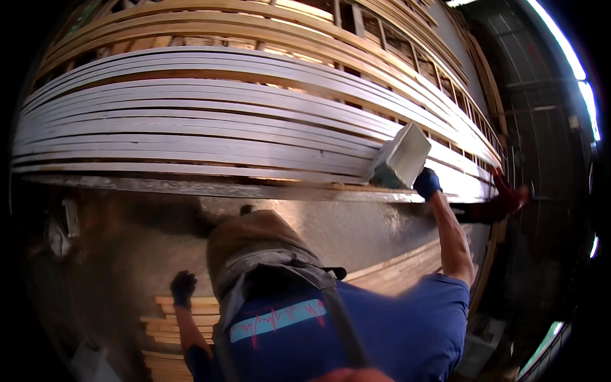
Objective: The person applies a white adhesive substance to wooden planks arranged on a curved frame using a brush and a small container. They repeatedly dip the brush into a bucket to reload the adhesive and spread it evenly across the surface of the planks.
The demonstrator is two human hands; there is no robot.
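Blue-gloved right hand (pixel 428 182) grips a tilted pale container (pixel 407 158) by its right side, at the near edge of the white boards (pixel 210 124); left hand (pixel 183 285) hangs near left, can't tell how open; bare timber (pixel 286 30) lies far, blurred red sleeve (pixel 505 200) far right

Showing no readable words, numbers, labels or brand marks anywhere. Bearing only a wordless print on the blue shirt (pixel 407 318): stretching a light-blue band (pixel 286 316) across the shirt's front and running a red zigzag line (pixel 255 331), like a pulse trace, along that band. Spiking sharply up and down over it, dropping past its lower edge onto the shirt's darker blue cloth.
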